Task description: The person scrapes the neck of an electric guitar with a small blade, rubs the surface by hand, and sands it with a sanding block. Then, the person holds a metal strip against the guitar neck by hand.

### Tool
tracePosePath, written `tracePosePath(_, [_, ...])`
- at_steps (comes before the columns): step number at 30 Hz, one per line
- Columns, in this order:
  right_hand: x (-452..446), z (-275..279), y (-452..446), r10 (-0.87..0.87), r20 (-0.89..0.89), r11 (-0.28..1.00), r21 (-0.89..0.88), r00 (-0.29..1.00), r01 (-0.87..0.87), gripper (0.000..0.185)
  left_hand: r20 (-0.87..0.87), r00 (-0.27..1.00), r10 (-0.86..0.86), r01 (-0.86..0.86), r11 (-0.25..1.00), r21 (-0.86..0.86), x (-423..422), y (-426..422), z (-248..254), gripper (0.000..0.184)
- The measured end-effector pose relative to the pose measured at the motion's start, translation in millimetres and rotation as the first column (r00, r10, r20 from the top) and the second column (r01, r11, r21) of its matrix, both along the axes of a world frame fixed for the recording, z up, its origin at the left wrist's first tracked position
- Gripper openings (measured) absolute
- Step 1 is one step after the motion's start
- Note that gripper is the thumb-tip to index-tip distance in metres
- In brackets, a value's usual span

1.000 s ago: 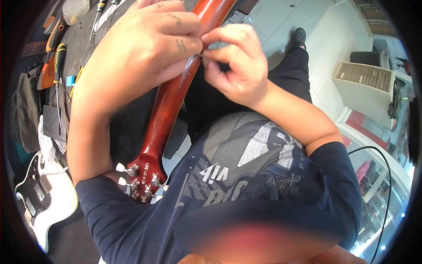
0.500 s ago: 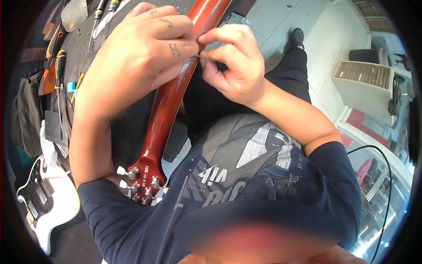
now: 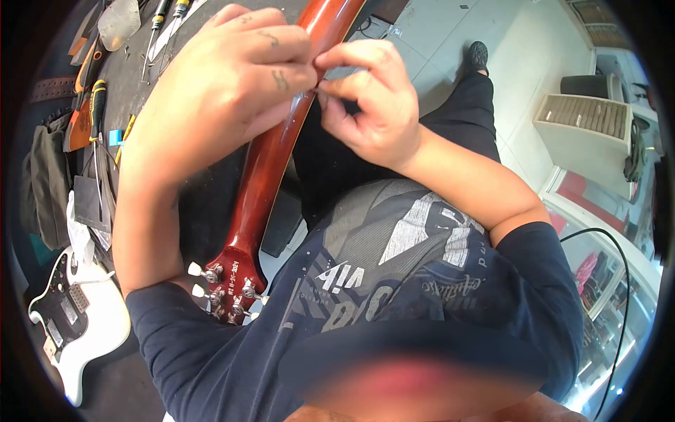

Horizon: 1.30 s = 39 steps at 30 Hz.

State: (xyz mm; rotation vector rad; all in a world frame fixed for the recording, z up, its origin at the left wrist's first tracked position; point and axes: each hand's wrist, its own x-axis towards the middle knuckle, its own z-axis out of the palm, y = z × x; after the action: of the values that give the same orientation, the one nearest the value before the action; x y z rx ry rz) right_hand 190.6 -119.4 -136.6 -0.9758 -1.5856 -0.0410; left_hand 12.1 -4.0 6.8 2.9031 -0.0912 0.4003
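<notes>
A glossy red-brown guitar neck [image 3: 260, 179] runs diagonally across the view, its back facing up. Its headstock [image 3: 228, 285], with pale-buttoned tuners and white handwriting, lies by my left sleeve. My left hand [image 3: 235, 84] is closed over the upper part of the neck, fingers curled; what its fingertips hold is hidden. From the right, my right hand [image 3: 373, 98] meets it at the neck's edge, thumb and fingers pinched together. Something tiny may be between them, too small to name.
A white electric guitar body [image 3: 98, 327] lies on the dark bench at left. Screwdrivers [image 3: 98, 112], a yellow pencil [image 3: 127, 130] and a dark cloth [image 3: 48, 183] are on the bench too. At right stand a pale box [image 3: 583, 141] and a glass display case [image 3: 612, 302].
Both hands stay at the same spot on the neck. My right fingers have shifted very slightly, and a thin sliver seen at their tips before is now hidden.
</notes>
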Motion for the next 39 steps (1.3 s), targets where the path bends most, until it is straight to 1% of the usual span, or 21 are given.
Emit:
tracePosePath(1, [-4, 1, -3, 0.03, -0.003, 1.0, 0.0, 1.0, -0.03, 0.028, -0.019, 0.999, -0.031, 0.031, 0.999, -0.018, -1, 1, 1, 0.029])
tracePosePath(3, [-3, 4, -9, 0.084, 0.034, 0.996, -0.031, 0.996, -0.083, 0.031, -0.061, 0.998, -0.001, 0.0, 1.0, -0.022, -6, 0, 3, 0.03])
tracePosePath(4, [-1, 4, -6, 0.056, 0.031, 0.998, -0.011, 0.998, -0.056, 0.03, -0.081, 0.997, 0.013, -0.014, 1.0, -0.022, -6, -1, 3, 0.03])
tracePosePath(7, [8, 3, 7, -0.024, 0.007, 0.999, 0.033, 1.0, 0.024, 0.027, 0.032, 0.998, 0.058, -0.059, 0.998, 0.033, 0, 0, -3, 0.03])
tracePosePath(9, [5, -3, 8, -0.032, -0.006, 0.999, 0.036, 0.999, 0.032, 0.028, 0.001, 0.999, 0.051, -0.051, 0.998, 0.031, -1, 0, -3, 0.03])
tracePosePath(13, [-4, 0, -3, 0.037, -0.004, 0.999, 0.009, 0.999, -0.037, 0.028, -0.09, 0.996, 0.019, -0.018, 1.0, 0.015, -6, -3, 3, 0.032])
tracePosePath(17, [5, -1, 5, -0.032, -0.005, 0.999, 0.015, 0.999, 0.032, 0.028, -0.044, 0.997, 0.064, -0.062, 0.996, 0.059, -1, -4, 2, 0.031])
tracePosePath(19, [3, -3, 1, -0.015, -0.027, 1.0, -0.005, 1.0, 0.015, 0.027, -0.007, 0.998, 0.064, -0.064, 0.996, 0.065, 0, -4, -1, 0.03])
tracePosePath(22, [-6, -4, -7, 0.048, -0.014, 0.999, -0.013, 0.999, -0.048, 0.027, -0.097, 0.995, 0.03, -0.028, 0.999, 0.019, -5, -7, 5, 0.03])
tracePosePath(25, [-2, -1, -4, 0.031, -0.071, 0.999, -0.006, 0.997, -0.031, 0.029, -0.046, 0.996, 0.07, -0.073, 0.995, -0.07, -8, 4, 12, 0.03])
tracePosePath(26, [5, -10, -2, 0.042, -0.051, 0.999, -0.012, 0.998, -0.042, 0.041, 0.046, 0.989, 0.143, -0.142, 0.989, -0.039, -11, 9, 11, 0.028])
tracePosePath(27, [4, -7, -5, -0.013, -0.009, 0.997, -0.071, 1.0, 0.012, 0.048, 0.058, 0.969, 0.239, -0.232, 0.967, -0.106, -12, 11, 13, 0.022])
tracePosePath(29, [-2, 2, -13, -0.109, 0.083, 0.976, -0.182, 0.991, 0.123, 0.063, 0.149, 0.925, 0.349, -0.311, 0.922, -0.229, -19, 27, 2, 0.016])
tracePosePath(30, [-5, -6, -20, -0.08, 0.25, 0.951, -0.272, 0.965, 0.15, 0.078, 0.196, 0.891, 0.409, -0.341, 0.889, -0.306, -18, 30, -6, 0.014])
tracePosePath(31, [-12, -11, -26, -0.043, 0.314, 0.962, -0.244, 0.948, 0.125, 0.076, 0.236, 0.851, 0.468, -0.362, 0.85, -0.382, -17, 32, -17, 0.013])
tracePosePath(32, [-17, -12, -34, 0.085, 0.314, 0.972, -0.236, 0.946, -0.009, 0.074, 0.27, 0.806, 0.527, -0.374, 0.807, -0.457, -16, 33, -26, 0.011])
tracePosePath(34, [-21, -4, -42, 0.327, 0.276, 0.933, -0.249, 0.904, -0.261, 0.068, 0.262, 0.799, 0.541, -0.33, 0.759, -0.561, -12, 33, -37, 0.01])
tracePosePath(36, [-12, -5, -34, 0.325, 0.356, 0.943, -0.193, 0.876, -0.271, 0.066, 0.233, 0.782, 0.578, -0.336, 0.706, -0.623, -8, 29, -40, 0.008])
tracePosePath(37, [-6, -7, -27, 0.322, 0.396, 0.946, -0.165, 0.86, -0.278, 0.065, 0.245, 0.794, 0.557, -0.336, 0.737, -0.586, -8, 31, -42, 0.008])
tracePosePath(38, [1, -6, -18, 0.237, 0.397, 0.971, -0.136, 0.887, -0.199, 0.062, 0.257, 0.803, 0.538, -0.337, 0.765, -0.548, -9, 35, -45, 0.008])
tracePosePath(39, [7, -7, -10, 0.109, 0.334, 0.987, -0.148, 0.936, -0.062, 0.061, 0.265, 0.811, 0.521, -0.34, 0.789, -0.511, -11, 37, -48, 0.007])
